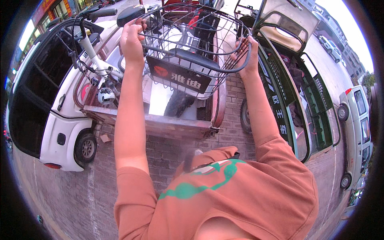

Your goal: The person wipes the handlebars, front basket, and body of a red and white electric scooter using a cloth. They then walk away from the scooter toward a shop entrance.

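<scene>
A black wire bicycle basket (192, 51) with a dark plate bearing writing is held up at the top centre. My left hand (133, 40) grips its rim at the left, and my right hand (246, 55) grips the rim and wires at the right. Behind and below the basket stands a cargo tricycle's open bed (156, 114). Inside the bed, seen partly through the wires, are a dark object (179, 103) and white parts. A white bike frame (96, 58) with a handlebar (102, 13) and a headlamp (106, 96) leans at the bed's left side.
At the left stands a white vehicle (66, 132) with dark windows. A green three-wheeled vehicle (283, 99) with its cover raised is close on the right. A light-coloured van (355, 135) is parked farther right. Brick paving (126, 156) lies underfoot, with a small block (105, 138) on it.
</scene>
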The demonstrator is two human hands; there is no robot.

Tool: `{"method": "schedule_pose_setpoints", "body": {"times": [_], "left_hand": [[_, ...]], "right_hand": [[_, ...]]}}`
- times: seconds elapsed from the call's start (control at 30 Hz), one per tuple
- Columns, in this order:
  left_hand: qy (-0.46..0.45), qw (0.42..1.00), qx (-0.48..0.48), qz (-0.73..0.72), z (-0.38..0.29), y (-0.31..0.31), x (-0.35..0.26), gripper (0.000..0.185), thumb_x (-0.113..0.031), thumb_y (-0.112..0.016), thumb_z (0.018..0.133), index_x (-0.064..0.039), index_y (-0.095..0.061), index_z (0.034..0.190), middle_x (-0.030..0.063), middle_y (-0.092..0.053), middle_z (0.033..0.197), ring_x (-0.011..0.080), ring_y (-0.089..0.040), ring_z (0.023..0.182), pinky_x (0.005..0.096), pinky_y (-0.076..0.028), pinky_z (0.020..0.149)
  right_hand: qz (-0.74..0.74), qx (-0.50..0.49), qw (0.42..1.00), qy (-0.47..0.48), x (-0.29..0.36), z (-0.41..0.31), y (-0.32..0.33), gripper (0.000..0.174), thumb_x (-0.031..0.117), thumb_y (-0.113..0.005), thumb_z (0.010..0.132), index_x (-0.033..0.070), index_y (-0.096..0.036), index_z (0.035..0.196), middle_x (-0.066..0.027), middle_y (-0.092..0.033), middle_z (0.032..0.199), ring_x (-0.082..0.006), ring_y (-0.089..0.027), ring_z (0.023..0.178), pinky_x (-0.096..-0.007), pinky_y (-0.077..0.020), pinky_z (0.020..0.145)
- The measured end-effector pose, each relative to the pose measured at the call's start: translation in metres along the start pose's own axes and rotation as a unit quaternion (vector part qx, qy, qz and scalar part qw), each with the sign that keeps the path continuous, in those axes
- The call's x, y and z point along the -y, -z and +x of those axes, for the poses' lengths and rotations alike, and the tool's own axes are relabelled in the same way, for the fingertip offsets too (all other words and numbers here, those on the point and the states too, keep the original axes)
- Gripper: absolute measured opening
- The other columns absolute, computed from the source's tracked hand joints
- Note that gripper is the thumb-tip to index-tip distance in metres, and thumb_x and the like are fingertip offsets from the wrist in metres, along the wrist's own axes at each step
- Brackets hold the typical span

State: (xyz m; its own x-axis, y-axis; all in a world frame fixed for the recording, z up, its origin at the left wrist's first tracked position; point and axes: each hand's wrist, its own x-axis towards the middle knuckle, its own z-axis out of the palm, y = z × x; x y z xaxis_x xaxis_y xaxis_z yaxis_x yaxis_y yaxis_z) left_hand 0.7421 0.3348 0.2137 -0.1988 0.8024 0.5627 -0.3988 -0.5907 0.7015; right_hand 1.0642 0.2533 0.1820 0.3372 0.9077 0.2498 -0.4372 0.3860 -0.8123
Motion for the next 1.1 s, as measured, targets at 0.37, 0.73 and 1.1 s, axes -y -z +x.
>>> {"method": "schedule_pose_setpoints", "body": {"times": [0.37,0.73,1.1], "left_hand": [[-0.001,0.999,-0.007,0.037,-0.010,-0.011,-0.012,0.018,-0.017,-0.052,0.091,-0.003,-0.061,0.098,0.0047,-0.067,0.098,0.0074,-0.057,0.083,0.0185,-0.041,0.062],[-0.030,0.999,-0.030,0.007,-0.023,-0.018,-0.006,0.037,-0.028,-0.044,0.101,0.001,-0.054,0.121,0.0100,-0.065,0.114,0.0134,-0.058,0.098,0.0258,-0.042,0.084],[-0.024,0.987,-0.105,0.122,-0.139,0.025,0.038,0.027,-0.017,-0.055,0.100,0.000,-0.062,0.119,0.0085,-0.061,0.121,0.0176,-0.056,0.112,0.0315,-0.043,0.096]], "right_hand": [[0.002,0.036,0.999,-0.013,-0.001,0.014,0.019,0.041,0.045,-0.053,0.092,0.006,-0.056,0.104,-0.0029,-0.058,0.079,-0.0142,-0.055,0.070,-0.0307,-0.0444,0.052],[0.039,0.083,0.996,-0.019,-0.006,0.028,0.032,0.041,0.046,-0.046,0.092,0.009,-0.060,0.102,-0.0044,-0.053,0.076,-0.0148,-0.049,0.065,-0.0282,-0.0377,0.046],[0.057,0.099,0.993,-0.006,-0.006,0.025,0.030,0.044,0.048,-0.045,0.096,0.008,-0.062,0.099,-0.0064,-0.053,0.075,-0.0159,-0.049,0.064,-0.0280,-0.0372,0.043]]}}
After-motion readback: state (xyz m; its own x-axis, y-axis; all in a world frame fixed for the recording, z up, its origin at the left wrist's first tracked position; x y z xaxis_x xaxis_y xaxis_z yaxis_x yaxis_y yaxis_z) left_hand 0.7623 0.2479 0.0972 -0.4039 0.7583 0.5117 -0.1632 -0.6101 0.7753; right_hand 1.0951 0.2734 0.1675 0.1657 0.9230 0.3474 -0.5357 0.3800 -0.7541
